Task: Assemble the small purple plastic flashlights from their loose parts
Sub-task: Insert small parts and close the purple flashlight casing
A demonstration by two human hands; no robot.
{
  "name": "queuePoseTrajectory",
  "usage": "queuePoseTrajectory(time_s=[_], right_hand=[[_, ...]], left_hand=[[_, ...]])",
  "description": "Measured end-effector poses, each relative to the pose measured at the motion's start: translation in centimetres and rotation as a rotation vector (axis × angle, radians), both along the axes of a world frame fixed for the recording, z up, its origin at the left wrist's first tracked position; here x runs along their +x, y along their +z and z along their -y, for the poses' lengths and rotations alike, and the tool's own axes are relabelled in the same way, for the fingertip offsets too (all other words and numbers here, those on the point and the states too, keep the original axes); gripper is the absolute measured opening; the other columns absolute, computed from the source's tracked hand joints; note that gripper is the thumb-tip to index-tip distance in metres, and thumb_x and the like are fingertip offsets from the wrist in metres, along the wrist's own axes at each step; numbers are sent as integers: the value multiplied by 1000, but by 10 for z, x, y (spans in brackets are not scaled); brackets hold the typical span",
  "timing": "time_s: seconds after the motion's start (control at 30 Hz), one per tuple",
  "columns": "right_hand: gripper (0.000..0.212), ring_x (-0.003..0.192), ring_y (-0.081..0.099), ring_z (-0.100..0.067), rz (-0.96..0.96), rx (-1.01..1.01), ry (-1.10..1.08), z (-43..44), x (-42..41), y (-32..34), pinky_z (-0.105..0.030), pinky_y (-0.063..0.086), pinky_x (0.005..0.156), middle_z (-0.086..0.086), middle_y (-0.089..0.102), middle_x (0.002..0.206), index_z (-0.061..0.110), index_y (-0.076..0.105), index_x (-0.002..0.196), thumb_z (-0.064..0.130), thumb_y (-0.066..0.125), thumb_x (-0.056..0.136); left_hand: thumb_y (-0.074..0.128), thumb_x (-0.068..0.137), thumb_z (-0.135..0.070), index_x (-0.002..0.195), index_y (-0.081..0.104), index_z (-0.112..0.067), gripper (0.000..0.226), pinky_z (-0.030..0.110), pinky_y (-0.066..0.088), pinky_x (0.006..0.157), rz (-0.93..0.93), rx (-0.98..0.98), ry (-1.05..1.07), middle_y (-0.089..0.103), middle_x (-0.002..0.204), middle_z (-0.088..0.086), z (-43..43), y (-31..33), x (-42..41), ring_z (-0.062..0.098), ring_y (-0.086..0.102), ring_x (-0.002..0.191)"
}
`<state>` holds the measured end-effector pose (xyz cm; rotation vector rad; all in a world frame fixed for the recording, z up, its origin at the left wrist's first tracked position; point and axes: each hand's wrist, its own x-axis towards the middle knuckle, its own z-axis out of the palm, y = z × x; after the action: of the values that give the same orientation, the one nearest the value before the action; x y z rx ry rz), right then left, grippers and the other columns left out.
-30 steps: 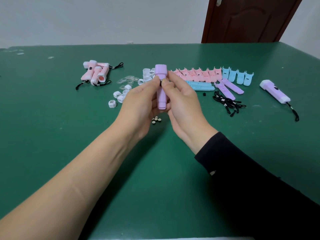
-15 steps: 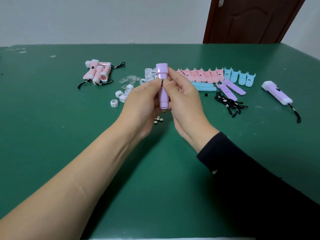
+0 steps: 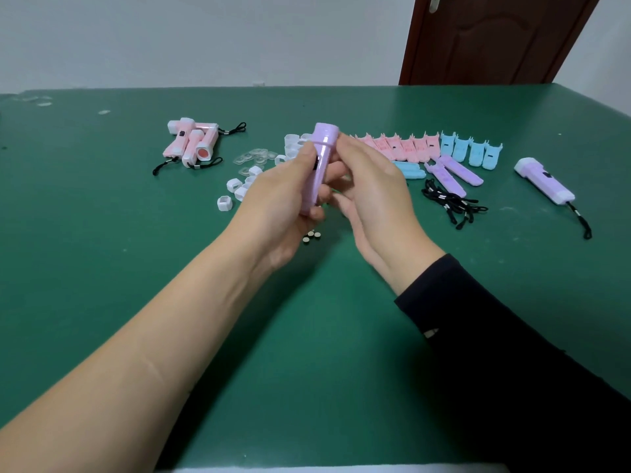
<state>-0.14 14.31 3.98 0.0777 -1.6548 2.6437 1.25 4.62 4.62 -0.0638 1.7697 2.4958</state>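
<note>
- Two purple ones: the held flashlight [image 3: 321,155] dead centre, the finished flashlight [image 3: 546,182] out at three o'clock.
- Three pink flashlights [image 3: 181,143], piled at ten o'clock.
- Four blue shells [image 3: 461,151] at two o'clock, two purple shells [image 3: 461,170] just under them.
- Pink shells [image 3: 401,148] at one o'clock: six showing, row partly hidden.
- Three button batteries [image 3: 311,237] at six o'clock.
- White caps [image 3: 234,184] at nine o'clock: five at least.
- Black lanyards [image 3: 447,199]: one tangle, uncountable.

Caps [image 3: 225,203] left of cords [image 3: 450,203], batteries [image 3: 312,236] nearer
</note>
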Motion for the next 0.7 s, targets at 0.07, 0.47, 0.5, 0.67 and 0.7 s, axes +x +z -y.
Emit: queuePoseTrajectory(time_s=[0.07,0.47,0.5,0.67,0.7], right_hand=[[18,56,55,-18,18,-32,0,-3,-2,1,-27,50,56,-5,58,67,3,67,103,16,58,95],[16,57,61,-15,41,-13,35,-6,-9,-5,-30,53,63,0,61,62,10,65,81,19,59,93],[15,57,61,-12,41,2,41,-7,-10,-6,-29,52,62,0,64,67,13,67,85,20,58,94],[15,55,58,-6,11,-7,125,-16,-13,-8,-21,48,54,-11,68,101,25,68,100,23,54,97],[16,54,57,-7,2,-16,140,-19,-14,-7,-21,47,56,-14,63,98,25,68,102,25,53,98]], left_hand=[[42,104,-35,102,64,-13,31,14,29,41,15,33,-6,63,68,-8,1,0,-1,5,40,53],[40,105,-19,99,62,-7,25,11,26,38,24,87,-86,60,67,-4,4,-2,-6,2,39,46],[40,105,-18,98,61,-7,25,11,26,38,29,83,-104,60,68,-3,3,-2,-6,2,40,47],[38,105,-18,106,62,-5,27,13,39,44,61,127,-246,69,82,0,7,-2,-3,4,52,59],[37,105,-22,111,62,-4,32,15,45,48,68,95,-289,71,89,2,9,-1,-3,6,59,65]])
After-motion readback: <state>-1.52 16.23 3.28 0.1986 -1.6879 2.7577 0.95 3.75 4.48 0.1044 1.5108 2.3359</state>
